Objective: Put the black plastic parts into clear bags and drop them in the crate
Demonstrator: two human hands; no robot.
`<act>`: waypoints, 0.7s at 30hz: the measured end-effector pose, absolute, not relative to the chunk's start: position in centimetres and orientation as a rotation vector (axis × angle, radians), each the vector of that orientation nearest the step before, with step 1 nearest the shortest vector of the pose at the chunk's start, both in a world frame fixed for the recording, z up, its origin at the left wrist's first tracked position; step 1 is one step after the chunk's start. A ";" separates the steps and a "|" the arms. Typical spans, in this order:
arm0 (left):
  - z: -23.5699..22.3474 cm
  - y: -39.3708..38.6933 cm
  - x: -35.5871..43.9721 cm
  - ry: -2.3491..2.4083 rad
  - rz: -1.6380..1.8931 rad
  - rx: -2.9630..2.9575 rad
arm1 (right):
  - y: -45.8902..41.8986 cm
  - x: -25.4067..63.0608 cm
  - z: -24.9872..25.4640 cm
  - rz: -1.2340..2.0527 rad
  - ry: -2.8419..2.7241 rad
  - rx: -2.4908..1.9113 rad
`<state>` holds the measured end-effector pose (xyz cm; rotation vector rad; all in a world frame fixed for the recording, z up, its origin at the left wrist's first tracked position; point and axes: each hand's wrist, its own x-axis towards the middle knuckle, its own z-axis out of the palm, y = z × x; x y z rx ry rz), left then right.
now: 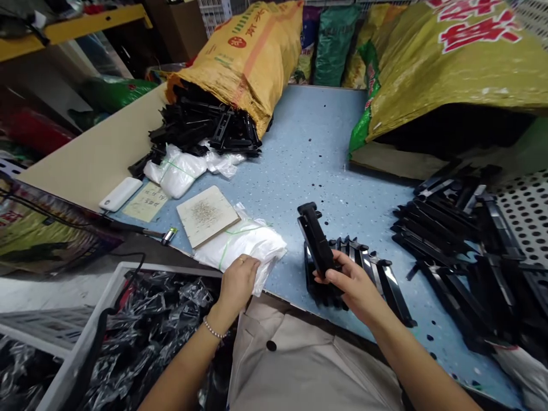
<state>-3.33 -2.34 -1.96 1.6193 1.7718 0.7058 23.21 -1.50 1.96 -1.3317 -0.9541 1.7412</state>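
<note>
My right hand (pixel 351 279) grips the lower end of a long black plastic part (pixel 314 231), which is tilted up above the table. Behind and below it lies a row of similar black parts (pixel 385 279) along the table's front edge. My left hand (pixel 240 279), with a beaded bracelet on the wrist, has its fingers closed at the near edge of a stack of clear white plastic bags (pixel 257 242). A green string crosses the stack. On the stack's left part rests a square board (pixel 208 214) with a speckled dark patch.
A yellow sack (pixel 252 51) spills black parts (pixel 209 123) at the back left. Another sack (pixel 454 74) stands open at right, above piled black parts (pixel 445 222). A crate (pixel 124 268) of bagged black items sits below left. A white phone-like device (pixel 120 194) lies by a note (pixel 145 201).
</note>
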 end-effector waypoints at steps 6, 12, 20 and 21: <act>-1.0 -0.4 -4.9 1.574 0.811 0.987 | -2.5 20.2 2.2 1.990 -0.618 -1.242; -0.9 -0.7 -5.0 1.513 0.930 0.819 | -2.0 18.5 1.3 2.041 -0.568 -1.084; -1.4 -0.7 -4.2 1.525 1.015 0.960 | -0.9 15.0 1.0 2.203 -0.425 -0.857; -1.5 -0.7 -4.1 1.540 1.001 0.986 | -0.8 14.6 1.0 2.217 -0.403 -0.852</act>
